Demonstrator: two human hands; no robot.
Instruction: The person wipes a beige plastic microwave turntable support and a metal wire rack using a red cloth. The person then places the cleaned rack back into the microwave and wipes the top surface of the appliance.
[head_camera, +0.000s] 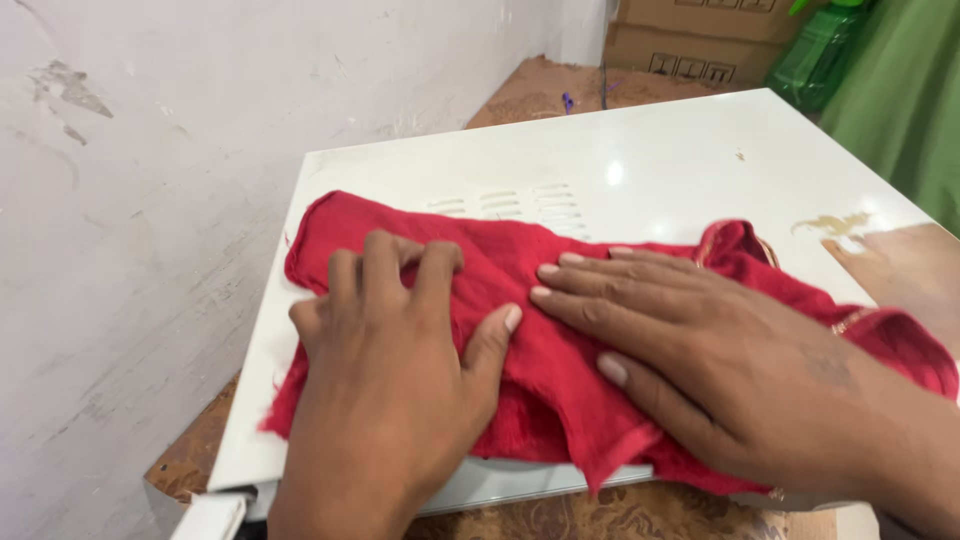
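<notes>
Wall (130, 250): we see a white, scuffed surface filling the left side, close beside the appliance.
Appliance (640, 170): we look down on the flat white top of a box-shaped unit, with rows of vent slots (510, 203) near its rear left; a brown stain (835, 225) marks the right part of the top.
Cloth (560, 380): we find the red cloth spread across the near half of the white top, rumpled, with a gold-edged hem bunched at its right end and a frayed corner hanging over the front edge.
Right hand (720, 360): we see it laid palm down on the cloth's middle and right part, fingers straight and together, pointing left; it grasps nothing and only presses flat.
Left hand (385, 370): we see it on the cloth's left part, fingers curled so that the tips dig into the fabric, thumb stretched toward the right hand; it bunches the cloth a little under the fingertips but lifts none of it.
Step in hand: we judge this to be a pressing or wiping stroke, both hands bearing the cloth against the top.
Next move: we judge that it calls for even downward pressure and a slide of both hands together, lest the loose front corner drag off the edge.
Background: we note cardboard boxes (700, 40), a green bottle (820, 55) and green fabric (905, 100) beyond the far edge.
</notes>
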